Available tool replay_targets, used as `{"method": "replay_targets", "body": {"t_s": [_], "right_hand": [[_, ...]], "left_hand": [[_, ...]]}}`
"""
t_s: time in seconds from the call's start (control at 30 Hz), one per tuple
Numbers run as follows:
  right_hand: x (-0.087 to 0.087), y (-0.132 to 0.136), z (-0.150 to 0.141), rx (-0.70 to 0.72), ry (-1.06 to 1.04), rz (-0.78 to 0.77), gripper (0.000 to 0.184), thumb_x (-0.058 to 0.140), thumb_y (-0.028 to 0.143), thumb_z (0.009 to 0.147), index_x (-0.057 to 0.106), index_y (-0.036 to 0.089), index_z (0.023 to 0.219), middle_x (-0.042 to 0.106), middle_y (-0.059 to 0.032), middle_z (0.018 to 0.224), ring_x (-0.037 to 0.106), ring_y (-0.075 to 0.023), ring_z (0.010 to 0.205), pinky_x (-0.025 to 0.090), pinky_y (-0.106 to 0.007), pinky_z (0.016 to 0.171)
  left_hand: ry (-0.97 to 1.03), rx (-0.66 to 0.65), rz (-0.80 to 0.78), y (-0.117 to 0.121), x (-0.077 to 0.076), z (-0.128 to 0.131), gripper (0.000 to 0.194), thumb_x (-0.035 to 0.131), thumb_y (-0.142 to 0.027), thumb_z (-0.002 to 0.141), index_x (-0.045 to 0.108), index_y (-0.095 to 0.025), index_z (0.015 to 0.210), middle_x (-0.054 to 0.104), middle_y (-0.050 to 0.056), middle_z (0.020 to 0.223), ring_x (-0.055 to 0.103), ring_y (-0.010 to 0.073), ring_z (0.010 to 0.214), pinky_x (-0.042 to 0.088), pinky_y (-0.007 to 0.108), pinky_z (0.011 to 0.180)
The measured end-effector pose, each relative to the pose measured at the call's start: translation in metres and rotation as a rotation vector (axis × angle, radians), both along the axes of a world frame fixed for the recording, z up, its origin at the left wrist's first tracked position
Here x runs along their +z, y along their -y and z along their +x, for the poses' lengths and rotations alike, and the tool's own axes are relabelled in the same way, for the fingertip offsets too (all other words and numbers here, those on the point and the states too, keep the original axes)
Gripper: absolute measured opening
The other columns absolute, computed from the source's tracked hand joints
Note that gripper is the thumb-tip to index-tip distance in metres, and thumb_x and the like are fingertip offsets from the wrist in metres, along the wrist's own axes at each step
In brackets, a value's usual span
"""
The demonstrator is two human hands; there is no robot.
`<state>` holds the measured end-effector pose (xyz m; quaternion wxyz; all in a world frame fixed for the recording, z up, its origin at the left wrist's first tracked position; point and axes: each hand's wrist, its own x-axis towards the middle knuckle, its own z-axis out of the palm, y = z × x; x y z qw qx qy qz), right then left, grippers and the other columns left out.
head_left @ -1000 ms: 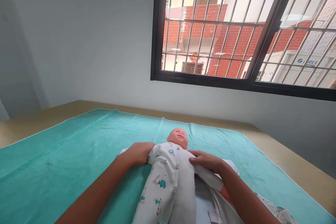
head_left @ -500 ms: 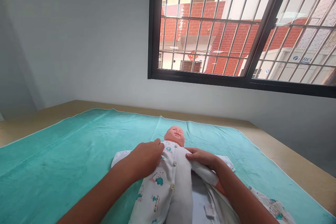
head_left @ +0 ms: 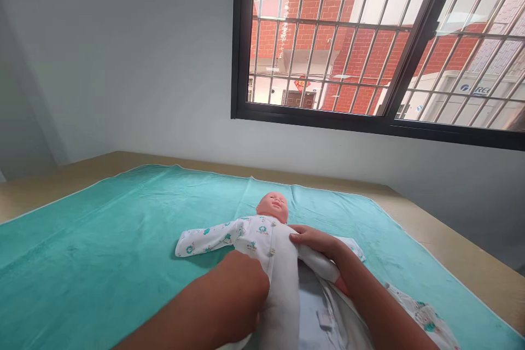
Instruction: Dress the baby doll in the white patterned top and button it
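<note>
A baby doll (head_left: 283, 279) with a pink head and white cloth body lies face up, head away from me. A white, printed, buttoned baby romper (head_left: 258, 240) covers one side of its chest, with a printed sleeve (head_left: 205, 238) stretched out to the left. The other half lies opened out on the right, inner side up. My left hand (head_left: 241, 295) is closed on the romper's front edge at the doll's belly, fingertips hidden. My right hand (head_left: 318, 241) lies with fingers extended on the doll's shoulder, above its cloth arm.
A turquoise blanket (head_left: 123, 251) covers most of the tan surface (head_left: 463, 249). More printed white cloth (head_left: 424, 314) lies at the lower right. Behind are a grey wall (head_left: 135, 65) and a barred window with a dark frame (head_left: 311, 123).
My left hand has moved down from the doll's chest to its belly, leaving the upper chest and left sleeve uncovered. My right hand stays at the shoulder.
</note>
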<state>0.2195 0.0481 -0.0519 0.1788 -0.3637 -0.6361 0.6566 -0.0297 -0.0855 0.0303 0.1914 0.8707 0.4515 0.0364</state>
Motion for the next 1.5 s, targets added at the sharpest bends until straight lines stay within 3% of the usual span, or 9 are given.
{"method": "replay_targets", "body": {"t_s": [0.13, 0.33, 0.57, 0.77, 0.93, 1.07, 1.17, 1.27, 1.5], "right_hand": [[-0.003, -0.002, -0.001, 0.007, -0.001, -0.015, 0.058, 0.069, 0.054, 0.077, 0.061, 0.02, 0.124, 0.068, -0.0095, 0.112, 0.064, -0.0263, 0.1, 0.048, -0.04, 0.089], [-0.003, -0.002, 0.001, 0.014, 0.033, 0.021, 0.054, 0.068, 0.05, 0.08, 0.06, 0.02, 0.124, 0.066, -0.0092, 0.12, 0.062, -0.0273, 0.106, 0.048, -0.038, 0.088], [0.002, -0.001, -0.001, 0.013, 0.077, 0.036, 0.051, 0.066, 0.05, 0.081, 0.061, 0.02, 0.122, 0.065, -0.0087, 0.119, 0.062, -0.0271, 0.104, 0.049, -0.038, 0.085], [0.015, 0.002, 0.015, 0.073, 0.157, 0.118, 0.052, 0.07, 0.05, 0.077, 0.062, 0.022, 0.12, 0.068, -0.0054, 0.109, 0.062, -0.023, 0.095, 0.05, -0.031, 0.077], [0.022, 0.031, 0.085, 0.13, 0.203, -0.023, 0.058, 0.065, 0.054, 0.08, 0.056, 0.018, 0.126, 0.069, -0.0092, 0.099, 0.067, -0.0194, 0.076, 0.048, -0.024, 0.055], [0.003, 0.053, 0.125, 0.008, -0.087, -0.084, 0.075, 0.052, 0.073, 0.079, 0.051, 0.018, 0.13, 0.067, -0.0158, 0.11, 0.069, -0.0222, 0.08, 0.05, -0.025, 0.052], [-0.006, 0.056, 0.119, -0.1, -0.243, -0.051, 0.07, 0.047, 0.074, 0.081, 0.059, 0.013, 0.115, 0.069, -0.0142, 0.095, 0.069, -0.0225, 0.083, 0.052, -0.027, 0.06], [-0.009, 0.051, 0.102, -0.241, -0.362, 0.015, 0.057, 0.047, 0.068, 0.085, 0.062, 0.014, 0.096, 0.067, -0.0088, 0.086, 0.066, -0.0184, 0.078, 0.052, -0.028, 0.064], [-0.022, 0.038, 0.091, -0.487, 0.059, 0.312, 0.036, 0.063, 0.05, 0.074, 0.054, 0.018, 0.061, 0.053, -0.0002, 0.058, 0.051, -0.0145, 0.061, 0.036, -0.025, 0.055]], "left_hand": [[-0.259, -0.155, 0.069, 0.003, 0.012, -0.003, 0.017, 0.054, -0.021, 0.073, 0.07, -0.018, 0.068, 0.066, 0.008, 0.063, 0.049, 0.0177, 0.048, 0.033, 0.029, 0.043], [-0.211, -0.225, 0.089, 0.009, 0.033, -0.001, 0.028, 0.046, -0.025, 0.077, 0.066, -0.019, 0.06, 0.062, 0.004, 0.057, 0.032, 0.0113, 0.038, 0.022, 0.026, 0.034], [-0.042, -0.323, -0.207, -0.006, 0.022, 0.009, 0.026, 0.051, -0.039, 0.082, 0.068, -0.023, 0.071, 0.067, 0.0, 0.064, 0.052, 0.0136, 0.051, 0.034, 0.024, 0.044], [0.329, -0.236, -0.383, -0.008, 0.01, 0.017, 0.022, 0.049, -0.035, 0.089, 0.066, -0.022, 0.091, 0.065, -0.002, 0.067, 0.062, 0.0114, 0.061, 0.046, 0.02, 0.06], [0.458, -0.099, -0.15, -0.001, 0.01, 0.033, 0.018, 0.05, -0.032, 0.091, 0.064, -0.022, 0.092, 0.068, -0.001, 0.084, 0.062, 0.0127, 0.077, 0.046, 0.021, 0.066], [0.284, -0.117, 0.186, -0.013, 0.003, 0.073, 0.019, 0.056, -0.029, 0.087, 0.06, -0.024, 0.105, 0.067, 0.001, 0.1, 0.061, 0.0176, 0.089, 0.048, 0.029, 0.079], [0.069, -0.242, 0.413, -0.03, -0.005, 0.116, 0.045, 0.068, -0.032, 0.078, 0.053, -0.023, 0.119, 0.061, 0.007, 0.116, 0.058, 0.0252, 0.103, 0.048, 0.036, 0.086], [-0.093, -0.269, 0.581, -0.046, -0.014, 0.15, 0.045, 0.067, -0.034, 0.078, 0.051, -0.021, 0.118, 0.06, 0.009, 0.116, 0.057, 0.0275, 0.101, 0.048, 0.039, 0.082], [-0.246, -0.254, 0.614, -0.077, -0.032, 0.162, 0.021, 0.056, -0.021, 0.079, 0.054, -0.021, 0.1, 0.063, 0.004, 0.097, 0.062, 0.0214, 0.082, 0.046, 0.029, 0.062]]}}
